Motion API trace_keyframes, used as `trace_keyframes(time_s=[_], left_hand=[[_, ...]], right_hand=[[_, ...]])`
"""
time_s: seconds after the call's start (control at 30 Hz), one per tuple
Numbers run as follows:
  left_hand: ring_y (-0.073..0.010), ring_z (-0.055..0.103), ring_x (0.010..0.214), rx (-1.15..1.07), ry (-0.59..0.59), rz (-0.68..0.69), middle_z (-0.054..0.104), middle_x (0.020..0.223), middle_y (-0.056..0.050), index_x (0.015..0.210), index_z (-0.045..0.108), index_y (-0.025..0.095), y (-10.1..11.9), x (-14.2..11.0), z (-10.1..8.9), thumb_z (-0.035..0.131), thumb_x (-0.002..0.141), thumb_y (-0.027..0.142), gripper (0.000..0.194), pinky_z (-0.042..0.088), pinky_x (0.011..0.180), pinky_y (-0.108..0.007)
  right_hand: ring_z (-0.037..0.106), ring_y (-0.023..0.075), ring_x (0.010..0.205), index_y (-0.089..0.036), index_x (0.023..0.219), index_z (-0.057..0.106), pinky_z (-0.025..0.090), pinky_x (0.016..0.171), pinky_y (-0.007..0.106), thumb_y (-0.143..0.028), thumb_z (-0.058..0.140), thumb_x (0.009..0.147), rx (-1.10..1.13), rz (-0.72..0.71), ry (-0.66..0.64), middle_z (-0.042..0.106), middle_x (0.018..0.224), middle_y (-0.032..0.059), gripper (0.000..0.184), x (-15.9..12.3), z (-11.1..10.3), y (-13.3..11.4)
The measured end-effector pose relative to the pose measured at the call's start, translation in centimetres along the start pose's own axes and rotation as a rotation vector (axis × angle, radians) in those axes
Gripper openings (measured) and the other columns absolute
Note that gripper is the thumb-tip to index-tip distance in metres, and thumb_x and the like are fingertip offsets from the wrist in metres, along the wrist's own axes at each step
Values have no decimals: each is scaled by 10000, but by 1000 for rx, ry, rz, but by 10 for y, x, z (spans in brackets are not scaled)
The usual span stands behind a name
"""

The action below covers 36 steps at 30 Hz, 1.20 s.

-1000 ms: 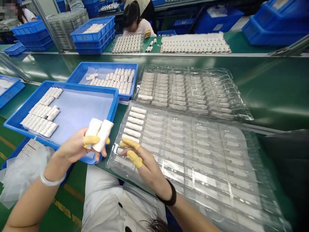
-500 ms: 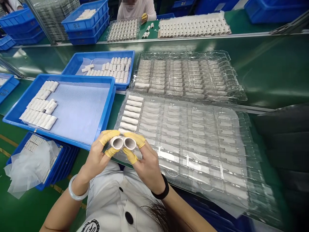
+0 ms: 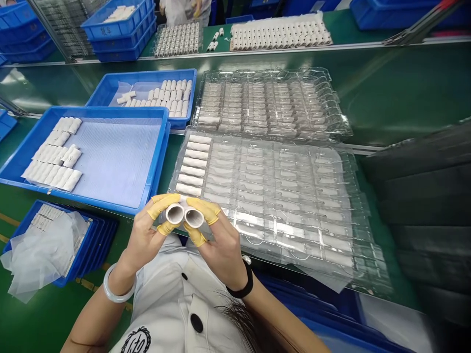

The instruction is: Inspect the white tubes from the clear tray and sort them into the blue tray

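Note:
My left hand [image 3: 145, 235] pinches a white tube [image 3: 174, 213] between thumb and forefinger in yellow finger cots. My right hand [image 3: 217, 242] pinches a second white tube [image 3: 194, 217] the same way. The two tubes are held side by side, touching, with their open ends facing me, just in front of the near left corner of a clear blister tray [image 3: 294, 206]. Several white tubes [image 3: 191, 164] lie in that tray's left column. A blue tray [image 3: 156, 162] to the left holds rows of white tubes [image 3: 55, 159].
A second clear tray [image 3: 272, 103] and another blue tray [image 3: 110, 88] with tubes lie behind, on the green belt. Stacked blue trays with plastic film [image 3: 40, 250] sit at lower left. Across the belt a person's hands [image 3: 195, 7] work near more tubes. Dark stacked sheets [image 3: 423, 196] lie right.
A second ago my left hand held both tubes upright while my right touched the clear tray. My right hand then took one; both tubes now point end-on at me, close together.

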<state>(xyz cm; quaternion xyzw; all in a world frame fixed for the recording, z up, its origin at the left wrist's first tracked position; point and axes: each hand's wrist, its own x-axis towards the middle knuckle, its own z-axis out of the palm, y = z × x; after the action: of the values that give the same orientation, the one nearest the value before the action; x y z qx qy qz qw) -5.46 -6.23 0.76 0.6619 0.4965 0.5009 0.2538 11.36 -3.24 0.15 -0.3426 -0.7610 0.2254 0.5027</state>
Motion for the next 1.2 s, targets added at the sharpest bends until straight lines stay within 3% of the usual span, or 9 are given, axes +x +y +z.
trace_keyframes(time_s=[0.5,1.2], left_hand=[[-198,627,1108,-26,10,22,669,1186,-75,1270,621,261,-1,-1,3,655,853,97,449,509,974,-333],[-220,649,1077,126,19,7,684,1151,-109,1250,631,220,1,16,14,649,879,184,373,545,937,-369]], right_hand=[[668,229,1034,-229,1284,550,591,861,396,-140,605,901,-44,8,6,693,1109,109,396,-3,-1,-3],[681,232,1019,-241,1278,566,593,867,388,-121,633,874,-2,39,-17,702,1098,98,426,8,-8,17]])
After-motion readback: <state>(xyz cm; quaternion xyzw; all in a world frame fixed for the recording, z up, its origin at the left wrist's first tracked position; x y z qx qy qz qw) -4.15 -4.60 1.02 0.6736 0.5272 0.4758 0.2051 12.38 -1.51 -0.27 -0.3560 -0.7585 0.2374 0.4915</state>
